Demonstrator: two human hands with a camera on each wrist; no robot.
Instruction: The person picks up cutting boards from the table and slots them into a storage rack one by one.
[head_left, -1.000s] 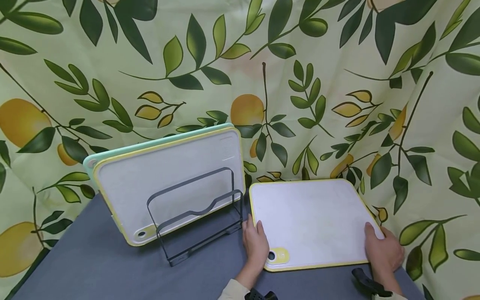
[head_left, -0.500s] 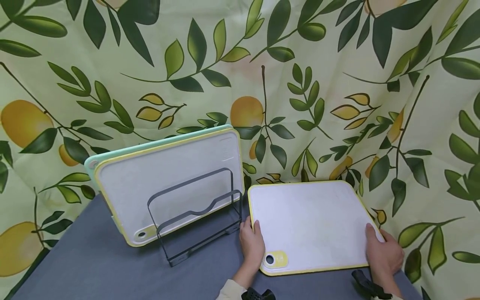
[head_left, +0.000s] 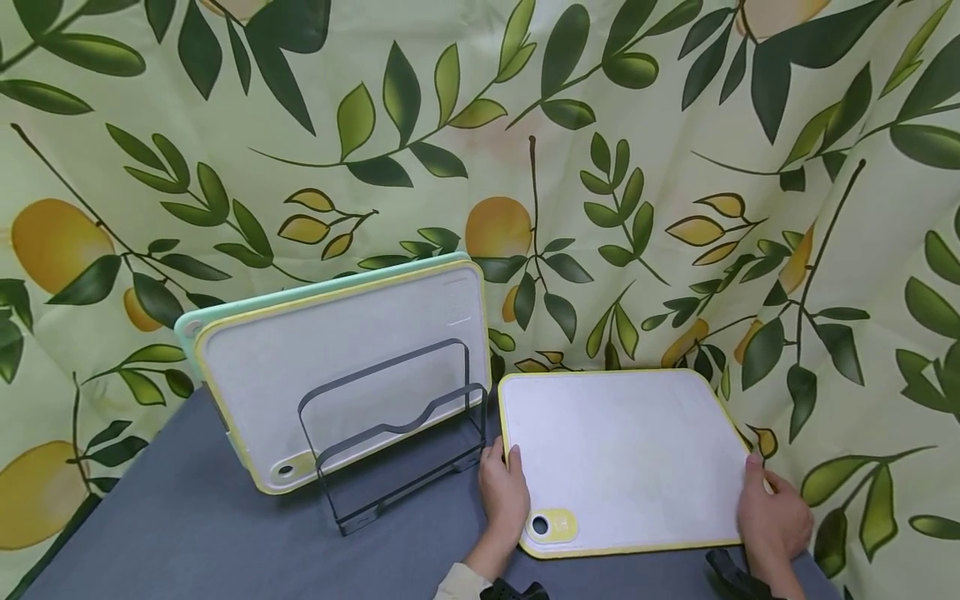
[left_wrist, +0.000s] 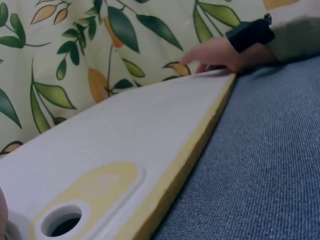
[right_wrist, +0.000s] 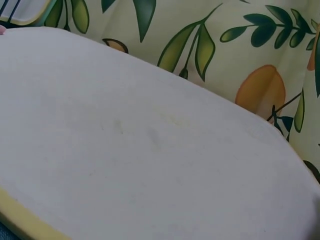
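A white cutting board (head_left: 622,458) with a yellow rim lies on the cloth-covered table at the right. Its yellow corner patch with a hanging hole (left_wrist: 62,222) is at the near left. My left hand (head_left: 504,498) holds the board's left edge, thumb up by the top face. At the opposite edge my right hand (head_left: 776,518) grips the board, its thumb over the rim and the other fingers along the outside, partly hidden. The right wrist view is filled mostly by the board's faintly stained white face (right_wrist: 150,160).
Left of the board stands a dark metal rack (head_left: 393,428). Leaning in it are a white board with a yellow rim (head_left: 360,350) and, behind that, a mint-green board (head_left: 315,291). A leaf-and-fruit patterned curtain (head_left: 480,158) hangs right behind the grey-blue tablecloth (head_left: 247,542).
The board has slid slightly toward me, with both hands still at its edges. My left hand has shifted a little left. My right thumb has moved slightly outward. The rack stays put.
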